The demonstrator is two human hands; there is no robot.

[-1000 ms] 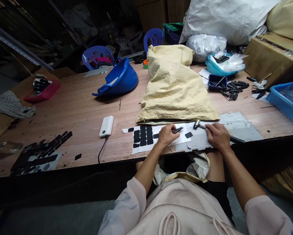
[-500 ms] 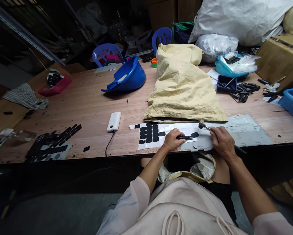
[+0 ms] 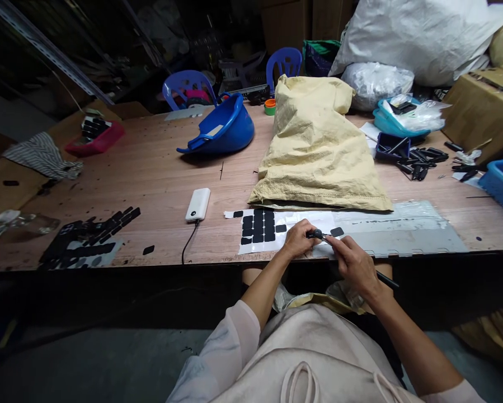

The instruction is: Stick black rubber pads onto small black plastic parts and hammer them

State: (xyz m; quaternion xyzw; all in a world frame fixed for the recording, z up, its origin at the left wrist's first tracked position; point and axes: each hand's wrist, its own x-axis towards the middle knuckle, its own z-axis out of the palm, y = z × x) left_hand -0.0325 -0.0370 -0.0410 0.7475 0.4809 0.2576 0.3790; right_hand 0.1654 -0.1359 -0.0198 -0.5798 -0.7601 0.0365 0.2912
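Observation:
My right hand (image 3: 356, 266) is closed around a small hammer (image 3: 389, 280); its dark handle sticks out past the wrist. The hammer's head is at the black slim piece (image 3: 309, 235) that my left hand (image 3: 298, 239) pinches low over the table edge; whether they touch I cannot tell. Most of that piece is hidden by fingers and hammer. Beneath my hands lies a white sheet (image 3: 293, 218) with rows of black rounded pads (image 3: 258, 226). One loose black pad (image 3: 337, 231) rests just right of the hammer head, near the grey board (image 3: 414, 238).
A large cream sack (image 3: 318, 151) lies beyond my hands. Left of it are a white power bank (image 3: 198, 204) with a cable and a tilted blue basin (image 3: 230, 126). Several black parts (image 3: 423, 162) are heaped at right, beside a cardboard box (image 3: 482, 112). Black strips (image 3: 83, 240) lie far left.
My right hand has swung the hammer down and left, from above the loose pad onto or close to the black piece. My left hand keeps its pinch. The whole view shifts slightly.

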